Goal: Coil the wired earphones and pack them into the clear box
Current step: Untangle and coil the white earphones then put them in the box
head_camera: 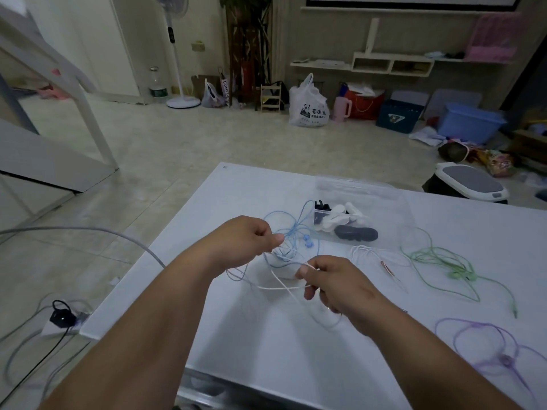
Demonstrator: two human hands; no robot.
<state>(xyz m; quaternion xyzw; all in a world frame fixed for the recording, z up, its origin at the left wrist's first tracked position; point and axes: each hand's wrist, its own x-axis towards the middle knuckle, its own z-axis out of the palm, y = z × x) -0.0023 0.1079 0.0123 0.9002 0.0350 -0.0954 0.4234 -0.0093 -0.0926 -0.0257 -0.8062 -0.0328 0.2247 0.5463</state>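
Note:
Over the middle of the white table (266, 350), my left hand (245, 241) pinches the blue wired earphones (291, 232), whose loops spread up toward the clear box. My right hand (331, 282) pinches a white earphone cable (281, 287) that crosses the blue one just below it. The clear box (364, 190) stands behind the hands and holds coiled white and dark earphones (340, 221). The two cables look tangled together between my hands.
Green earphones (444, 261) lie loose at the right, purple earphones (488, 344) at the near right, and a white set with a pinkish plug (381, 258) sits beside the box. A grey cable and a power strip (62, 319) lie on the floor at the left.

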